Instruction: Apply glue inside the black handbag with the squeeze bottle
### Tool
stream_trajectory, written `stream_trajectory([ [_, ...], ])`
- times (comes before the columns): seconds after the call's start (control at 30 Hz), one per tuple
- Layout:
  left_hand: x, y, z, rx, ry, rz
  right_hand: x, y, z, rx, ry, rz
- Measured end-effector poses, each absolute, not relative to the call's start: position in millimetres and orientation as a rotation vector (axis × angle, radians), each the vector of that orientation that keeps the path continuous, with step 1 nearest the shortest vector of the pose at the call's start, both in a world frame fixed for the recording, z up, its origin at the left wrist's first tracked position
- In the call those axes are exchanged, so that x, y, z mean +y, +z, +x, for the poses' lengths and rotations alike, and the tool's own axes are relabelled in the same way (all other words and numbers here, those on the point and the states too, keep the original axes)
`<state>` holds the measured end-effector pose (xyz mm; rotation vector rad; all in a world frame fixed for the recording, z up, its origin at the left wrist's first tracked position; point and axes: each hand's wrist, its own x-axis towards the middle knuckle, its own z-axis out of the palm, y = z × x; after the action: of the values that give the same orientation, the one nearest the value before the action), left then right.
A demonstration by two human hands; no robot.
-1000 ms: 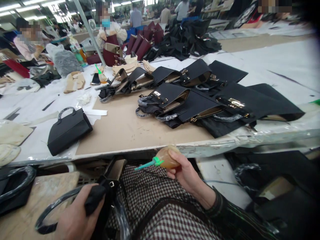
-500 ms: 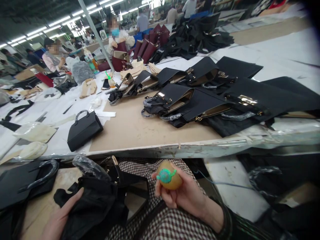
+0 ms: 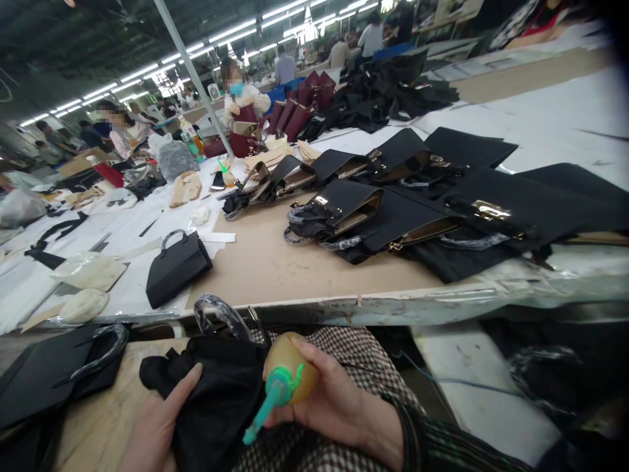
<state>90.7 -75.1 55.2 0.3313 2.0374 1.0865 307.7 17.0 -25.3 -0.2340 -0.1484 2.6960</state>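
My right hand point(image 3: 329, 400) grips a small amber squeeze bottle point(image 3: 292, 373) with a teal nozzle that points down and to the left. My left hand point(image 3: 160, 423) presses on a black handbag point(image 3: 221, 393) lying in my lap; its plastic-wrapped handle point(image 3: 219, 314) sticks up toward the table edge. The nozzle tip hangs just over the bag's black fabric. My lap is covered by checked cloth point(image 3: 354, 354).
A long work table point(image 3: 275, 262) carries a row of black handbags point(image 3: 393, 210) and a small black bag point(image 3: 177, 265). Another black bag point(image 3: 54, 373) lies on a wooden surface at my left. Maroon bags point(image 3: 295, 108) and seated people are farther back.
My right hand has turned the bottle so its nozzle points down and brought it left over the bag. The bag has been pulled further onto my lap, and the view has tilted up.
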Motion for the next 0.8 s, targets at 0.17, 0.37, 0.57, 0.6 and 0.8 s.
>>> stream_trajectory([
  [0.17,-71.4,48.2,66.8,2.478,0.586,1.552,31.0,-11.8,301.0,-0.115,2.583,-0.351],
  [0.37,-64.0,23.3,69.9,2.624,0.192,2.509,42.3,-8.6,299.8,-0.021,2.566,-0.383],
  [0.57,-62.3,16.2,53.2,1.860,0.388,2.663,48.5,-20.4,302.0,0.091,2.574,-0.404],
  [0.6,-61.8,17.6,51.7,1.764,0.361,2.555,49.2,-23.8,302.3,0.106,2.584,-0.393],
  [0.8,-46.7,23.9,54.3,1.674,0.435,2.199,49.6,-36.8,301.7,0.160,2.686,-0.171],
])
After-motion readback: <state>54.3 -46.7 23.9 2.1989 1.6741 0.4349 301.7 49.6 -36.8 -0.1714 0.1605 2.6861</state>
